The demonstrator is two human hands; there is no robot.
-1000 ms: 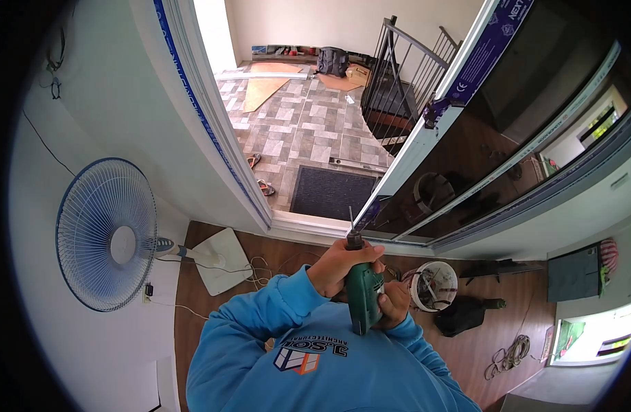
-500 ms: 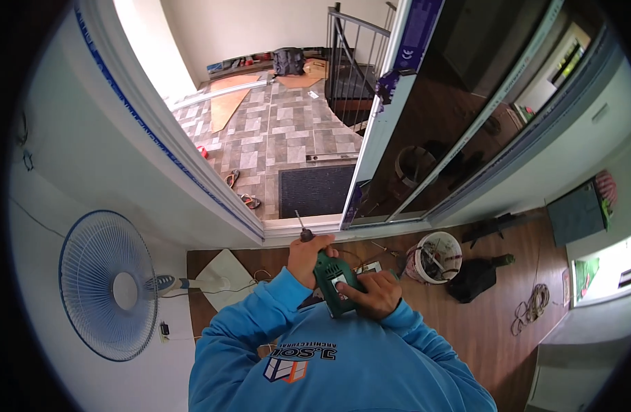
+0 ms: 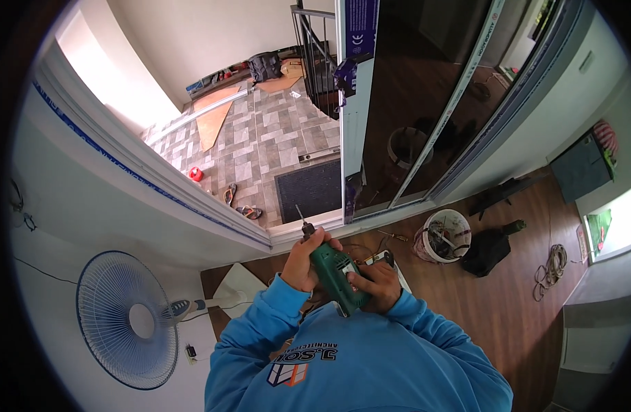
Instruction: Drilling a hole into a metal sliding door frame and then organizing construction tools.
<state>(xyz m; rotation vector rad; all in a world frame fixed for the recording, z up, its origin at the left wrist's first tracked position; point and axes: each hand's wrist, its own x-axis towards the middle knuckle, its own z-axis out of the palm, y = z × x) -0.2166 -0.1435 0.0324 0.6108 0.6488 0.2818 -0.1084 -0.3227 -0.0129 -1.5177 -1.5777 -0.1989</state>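
Note:
A green power drill (image 3: 334, 273) is held in front of my chest, its thin bit pointing away toward the doorway. My left hand (image 3: 303, 261) wraps around the front of the drill body, just behind the dark chuck (image 3: 307, 229). My right hand (image 3: 379, 283) grips the drill's rear, with the thumb lying along the casing; the handle and trigger are hidden under it. Past the bit stands the white frame of a sliding door (image 3: 307, 231), its left part open and a dark glass panel (image 3: 425, 103) on the right.
A white bucket of tools (image 3: 421, 245) and a black bag (image 3: 486, 255) stand on the wood floor at right, near a coiled rope (image 3: 550, 273). At left is a blue-white fan (image 3: 127, 319). Beyond the sill lie a dark mat (image 3: 308, 191) and sandals (image 3: 249, 212).
The view has turned, so the doorway now sits further left and the fan lower. Both hands keep their hold on the drill, which has shifted only slightly.

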